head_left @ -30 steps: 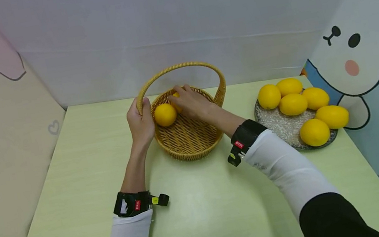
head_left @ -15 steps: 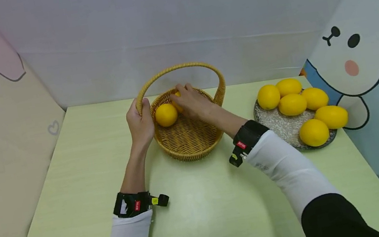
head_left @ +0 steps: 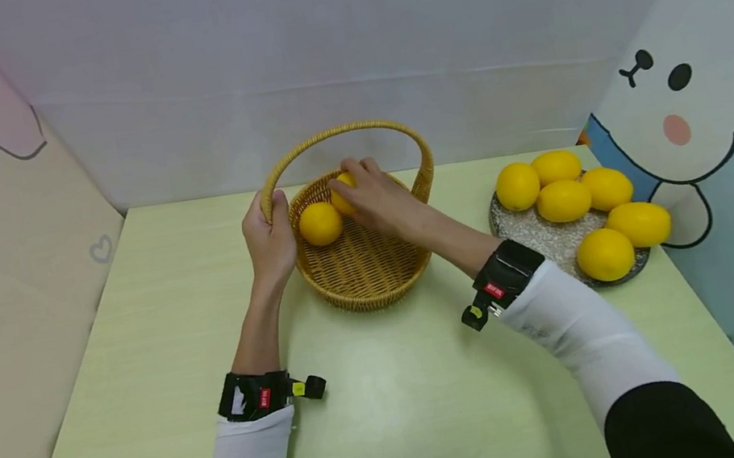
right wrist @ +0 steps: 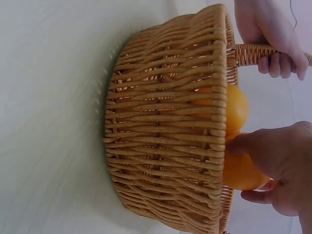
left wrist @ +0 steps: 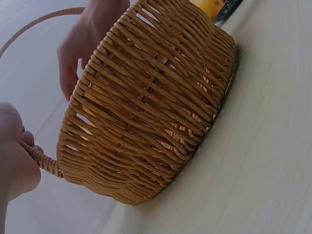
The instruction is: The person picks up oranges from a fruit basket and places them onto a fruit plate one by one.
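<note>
A round wicker basket (head_left: 366, 266) with a tall arched handle (head_left: 349, 128) stands on the table. My left hand (head_left: 269, 242) grips the left lower end of that handle, its fingers curled round it in the right wrist view. Inside the basket at the far left lies one lemon (head_left: 320, 224). Just right of it, my right hand (head_left: 376, 199) reaches under the handle and holds a second lemon (head_left: 342, 194) between thumb and fingers, at rim height. The right wrist view shows this held lemon (right wrist: 243, 173) partly above the rim, beside the other lemon (right wrist: 236, 109).
A speckled grey plate (head_left: 547, 246) with several lemons (head_left: 564, 201) sits at the table's right side. A white backdrop (head_left: 319, 41) rises behind the table (head_left: 398, 404), with printed panels to the left and right.
My right hand has risen slightly, and more of the lemon in it shows. The right forearm has shifted a little rightward and towards me. My left hand stays on the handle.
</note>
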### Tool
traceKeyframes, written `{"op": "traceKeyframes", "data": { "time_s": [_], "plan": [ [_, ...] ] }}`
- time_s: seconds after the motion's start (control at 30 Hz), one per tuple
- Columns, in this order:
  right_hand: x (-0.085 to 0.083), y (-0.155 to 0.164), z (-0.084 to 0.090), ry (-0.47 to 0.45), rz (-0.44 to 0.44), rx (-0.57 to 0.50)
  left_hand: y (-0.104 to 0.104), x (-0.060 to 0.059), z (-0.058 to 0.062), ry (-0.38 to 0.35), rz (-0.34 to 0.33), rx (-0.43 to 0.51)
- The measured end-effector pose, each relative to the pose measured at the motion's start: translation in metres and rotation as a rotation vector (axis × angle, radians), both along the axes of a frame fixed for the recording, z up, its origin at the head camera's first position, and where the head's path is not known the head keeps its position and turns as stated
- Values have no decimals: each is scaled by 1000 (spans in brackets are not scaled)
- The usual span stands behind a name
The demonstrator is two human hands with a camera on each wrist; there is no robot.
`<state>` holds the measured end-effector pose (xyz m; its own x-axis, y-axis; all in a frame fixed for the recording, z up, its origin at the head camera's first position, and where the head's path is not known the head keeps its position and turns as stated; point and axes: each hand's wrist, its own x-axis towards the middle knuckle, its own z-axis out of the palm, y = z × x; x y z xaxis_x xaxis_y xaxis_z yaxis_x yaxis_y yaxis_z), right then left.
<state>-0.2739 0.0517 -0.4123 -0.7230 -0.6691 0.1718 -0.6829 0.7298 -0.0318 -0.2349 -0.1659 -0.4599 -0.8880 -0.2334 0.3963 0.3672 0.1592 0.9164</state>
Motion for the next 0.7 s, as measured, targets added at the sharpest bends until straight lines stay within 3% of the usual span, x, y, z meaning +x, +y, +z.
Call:
{"op": "traceKeyframes", "data": {
  "time_s": [0.47,0.7],
  "plan": [
    [32,9,10,-27,63,-189,0,0,3,-10,7,14],
    [48,11,12,41,142,-323,-2,3,8,1,-20,5]
  ]
}}
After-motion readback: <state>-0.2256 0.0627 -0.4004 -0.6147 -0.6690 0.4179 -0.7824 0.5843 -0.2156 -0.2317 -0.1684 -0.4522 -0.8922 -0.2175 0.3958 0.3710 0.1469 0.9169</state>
